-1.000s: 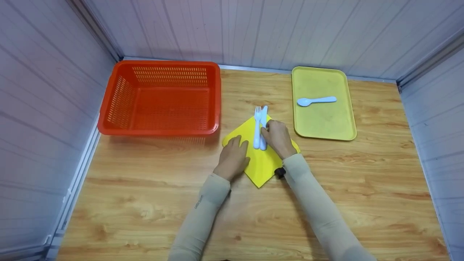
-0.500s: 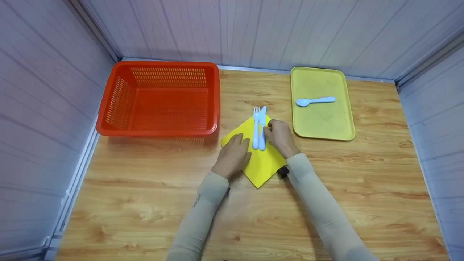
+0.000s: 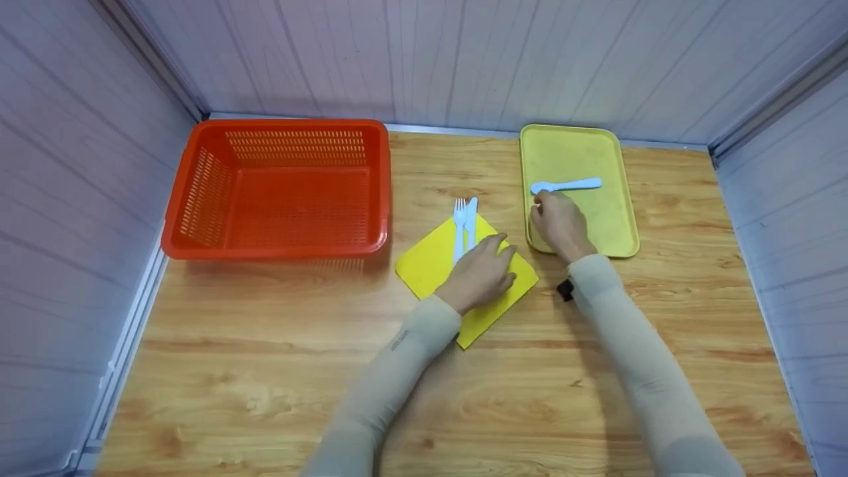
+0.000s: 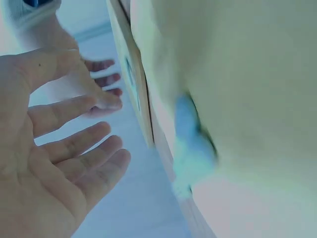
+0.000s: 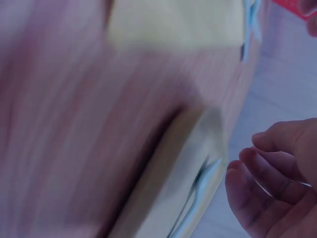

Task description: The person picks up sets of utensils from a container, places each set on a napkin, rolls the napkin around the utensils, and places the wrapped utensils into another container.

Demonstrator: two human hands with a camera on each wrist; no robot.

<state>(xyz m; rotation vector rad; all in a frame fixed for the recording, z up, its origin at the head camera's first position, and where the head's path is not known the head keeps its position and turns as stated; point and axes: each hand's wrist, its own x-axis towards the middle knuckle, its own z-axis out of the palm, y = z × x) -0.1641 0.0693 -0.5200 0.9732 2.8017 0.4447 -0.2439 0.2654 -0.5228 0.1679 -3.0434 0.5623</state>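
My left hand point(image 3: 478, 273) is held over the yellow napkin point(image 3: 424, 264), fingers spread and holding nothing; in the left wrist view its palm shows bare. On the napkin lie a pale fork point(image 3: 459, 228) and a pale knife point(image 3: 471, 218) side by side, their lower ends hidden by that hand. My right hand point(image 3: 562, 224) is above the yellow tray point(image 3: 613, 228), close to the bowl of a pale spoon point(image 3: 578, 184). In the right wrist view, the right hand's loosely bent fingers point(image 5: 257, 166) are apart from the spoon point(image 5: 195, 201).
An orange-red plastic basket point(image 3: 301, 209) with slotted walls stands at the back left of the wooden table point(image 3: 265, 371). Light panel walls point(image 3: 424, 59) close off the back and both sides.
My right hand has left the knife and moved right to the tray, near the spoon. My left hand has shifted right across the napkin, over the handles.
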